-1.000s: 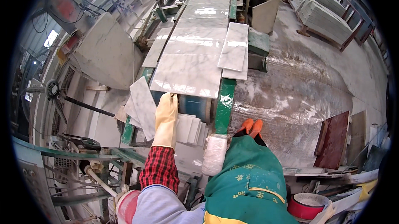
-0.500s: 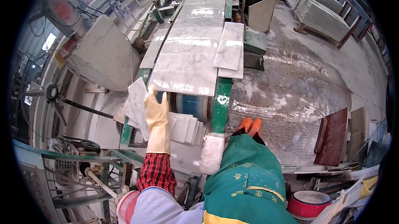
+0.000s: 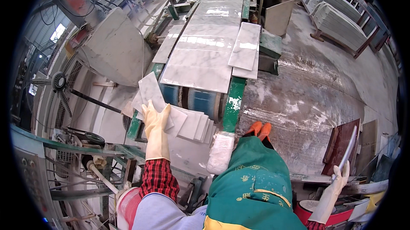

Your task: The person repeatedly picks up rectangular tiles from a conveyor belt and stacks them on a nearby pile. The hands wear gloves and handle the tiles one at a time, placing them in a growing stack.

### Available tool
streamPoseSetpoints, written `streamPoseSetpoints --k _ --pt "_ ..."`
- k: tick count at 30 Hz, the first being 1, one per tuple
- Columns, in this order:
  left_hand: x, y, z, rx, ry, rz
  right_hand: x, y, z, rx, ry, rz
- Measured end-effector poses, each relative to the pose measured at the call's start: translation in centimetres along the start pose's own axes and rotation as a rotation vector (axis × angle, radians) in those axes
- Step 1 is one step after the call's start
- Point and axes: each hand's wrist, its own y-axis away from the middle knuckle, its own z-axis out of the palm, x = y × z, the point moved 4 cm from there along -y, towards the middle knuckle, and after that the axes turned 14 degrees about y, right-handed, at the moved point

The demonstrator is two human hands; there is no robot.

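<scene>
Since a second ago the left hand (image 3: 156,124) has drawn back from the near end of the conveyor bench (image 3: 234,102) and come lower, bringing a small grey-white marble tile (image 3: 150,90) with it. The tile now stands out beyond the gloved fingertips, above the left front corner of the bench, its long axis running up and away from the person and tilting a little to their left. The grip is pinching its lower edge, fingers laid flat along the face. Just to the right, under the bench's front edge, lies a fanned stack of similar tiles (image 3: 193,124), touching one another and overlapping. The left hand is far the nearer to that stack. The right hand (image 3: 339,179) hangs well apart, low at the person's right side, closed round a thin pale slab strip (image 3: 349,144) held upright. On the bench top lie large marble slabs (image 3: 205,59) in a row.
</scene>
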Motion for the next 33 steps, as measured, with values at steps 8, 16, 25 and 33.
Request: streamPoseSetpoints --k 8,16,25,33 --pt "-0.3 0.6 0.7 0.025 -0.014 0.029 -5.3 1.5 11.0 -0.394 -0.018 -0.201" --pt "0.0 1.5 0.1 0.038 0.035 -0.021 -11.8 5.2 18.1 -0.583 0.088 -0.308" --pt "0.1 2.6 -0.6 -0.016 0.053 -0.125 -12.0 6.7 21.2 -0.673 0.119 -0.350" --pt "7.9 7.6 0.6 -0.053 0.094 0.623 -14.5 8.1 22.3 -0.630 0.270 -0.592"
